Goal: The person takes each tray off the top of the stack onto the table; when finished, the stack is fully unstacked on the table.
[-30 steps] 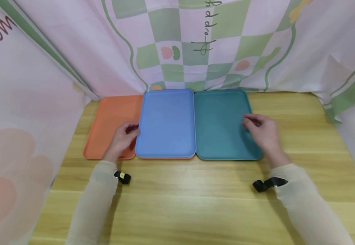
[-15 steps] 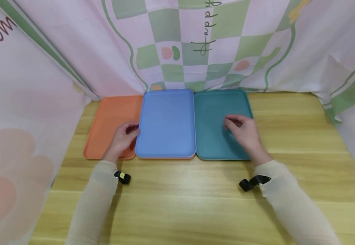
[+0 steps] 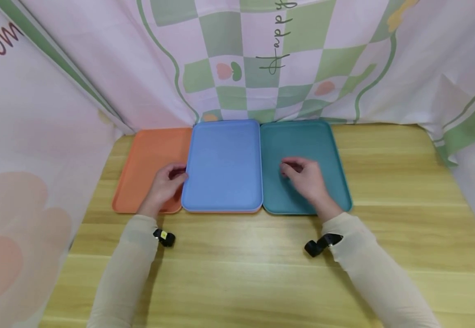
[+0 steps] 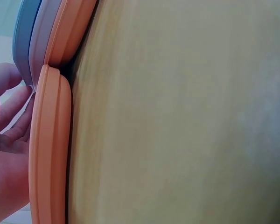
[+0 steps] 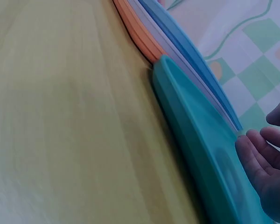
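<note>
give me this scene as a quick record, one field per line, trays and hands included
left place: orange tray
middle stack, top down: blue tray, lavender tray, lower orange tray
right place: teal tray
left hand: at the blue tray's left edge; firmness of hold unclear
right hand: above the teal tray, fingers loosely curled, holding nothing visible
surface: wood-grain table
backdrop: printed cloth with green checks

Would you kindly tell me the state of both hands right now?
Left hand: at the left edge of the blue tray; whether it grips cannot be told.
Right hand: open, fingers loosely curled, holding nothing, above the teal tray.
</note>
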### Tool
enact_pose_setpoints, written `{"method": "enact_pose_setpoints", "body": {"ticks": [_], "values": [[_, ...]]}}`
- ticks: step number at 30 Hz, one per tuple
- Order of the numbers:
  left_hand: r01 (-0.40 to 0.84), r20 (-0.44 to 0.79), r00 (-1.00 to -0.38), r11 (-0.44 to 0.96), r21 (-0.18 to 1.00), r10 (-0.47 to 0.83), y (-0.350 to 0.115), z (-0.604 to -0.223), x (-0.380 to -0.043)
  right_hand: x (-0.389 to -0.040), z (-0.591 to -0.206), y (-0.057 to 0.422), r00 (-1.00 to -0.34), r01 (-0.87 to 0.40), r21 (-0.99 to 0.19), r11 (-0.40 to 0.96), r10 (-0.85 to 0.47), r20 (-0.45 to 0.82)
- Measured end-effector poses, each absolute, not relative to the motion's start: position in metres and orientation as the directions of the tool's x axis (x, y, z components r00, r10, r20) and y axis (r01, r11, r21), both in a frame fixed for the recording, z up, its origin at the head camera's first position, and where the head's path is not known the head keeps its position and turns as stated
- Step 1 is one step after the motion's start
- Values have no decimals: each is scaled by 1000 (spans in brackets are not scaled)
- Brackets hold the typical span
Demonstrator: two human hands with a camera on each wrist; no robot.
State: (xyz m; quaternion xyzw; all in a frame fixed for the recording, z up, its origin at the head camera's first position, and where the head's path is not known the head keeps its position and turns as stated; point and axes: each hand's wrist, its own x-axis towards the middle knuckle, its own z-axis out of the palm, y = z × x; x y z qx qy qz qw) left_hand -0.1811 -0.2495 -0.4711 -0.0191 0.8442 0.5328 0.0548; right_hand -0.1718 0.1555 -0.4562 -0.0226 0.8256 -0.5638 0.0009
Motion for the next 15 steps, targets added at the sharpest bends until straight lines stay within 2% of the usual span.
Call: {"method": "enact_pose_setpoints", "body": {"ticks": [15], "values": [[-92, -115, -993, 435, 896, 28, -250, -471, -180, -174, -469, 119, -994, -17, -929, 369, -104, -23]]}}
